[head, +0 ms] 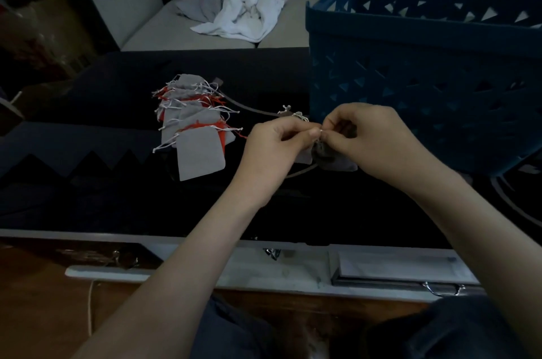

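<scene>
Grey drawstring pouch (328, 157), small and crumpled, pinched at its white cords by both hands' fingers (315, 132).

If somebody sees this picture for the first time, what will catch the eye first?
Probably the two hands in the middle: the left hand and the right hand pinch a small grey pouch together. Next come the big blue basket standing to their right, and the pile of grey and red pouches to their left.
</scene>
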`<action>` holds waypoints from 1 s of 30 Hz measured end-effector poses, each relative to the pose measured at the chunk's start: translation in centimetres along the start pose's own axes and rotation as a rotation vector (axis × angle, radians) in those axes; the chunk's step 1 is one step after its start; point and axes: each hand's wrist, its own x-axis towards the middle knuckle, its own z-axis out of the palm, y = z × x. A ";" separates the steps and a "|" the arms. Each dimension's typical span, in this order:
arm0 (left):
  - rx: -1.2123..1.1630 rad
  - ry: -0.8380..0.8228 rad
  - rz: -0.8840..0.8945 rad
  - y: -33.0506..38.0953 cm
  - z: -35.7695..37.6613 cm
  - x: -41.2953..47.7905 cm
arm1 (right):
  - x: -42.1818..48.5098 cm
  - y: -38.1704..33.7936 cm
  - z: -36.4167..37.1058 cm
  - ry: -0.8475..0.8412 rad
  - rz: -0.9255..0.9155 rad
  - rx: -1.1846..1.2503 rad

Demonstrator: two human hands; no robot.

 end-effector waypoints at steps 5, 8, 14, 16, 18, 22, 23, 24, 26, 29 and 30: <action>-0.112 0.004 -0.069 -0.1 0.1 0.3 | 0.0 0.3 0.2 0.020 -0.088 -0.067; -0.091 -0.014 -0.084 0.0 0.0 0.4 | -0.1 0.3 0.4 0.012 -0.117 -0.105; 0.083 0.018 -0.027 0.4 0.2 0.2 | 0.0 0.3 0.5 0.019 -0.084 -0.081; 0.188 0.013 -0.010 0.5 0.2 0.2 | 0.0 0.3 0.6 0.018 -0.066 -0.092; 0.281 0.005 0.013 0.6 0.1 0.2 | 0.1 0.3 0.9 0.015 -0.036 -0.102; 0.414 -0.049 0.084 0.6 -0.1 0.2 | 0.1 0.3 0.8 0.001 0.004 -0.077; 0.431 -0.059 0.103 0.6 -0.2 0.2 | 0.1 0.2 0.7 -0.003 0.019 -0.054; 0.447 -0.060 0.128 0.6 -0.2 0.2 | 0.0 0.0 0.5 -0.001 0.033 -0.023; 0.496 -0.046 0.183 0.6 -0.2 0.1 | -0.1 -0.1 0.3 0.006 0.058 0.030; 0.631 -0.022 0.270 0.2 0.0 0.2 | -0.1 -0.1 0.2 -0.017 0.113 0.124; 0.678 0.006 0.322 0.0 0.1 0.2 | -0.1 -0.2 0.2 -0.021 0.142 0.201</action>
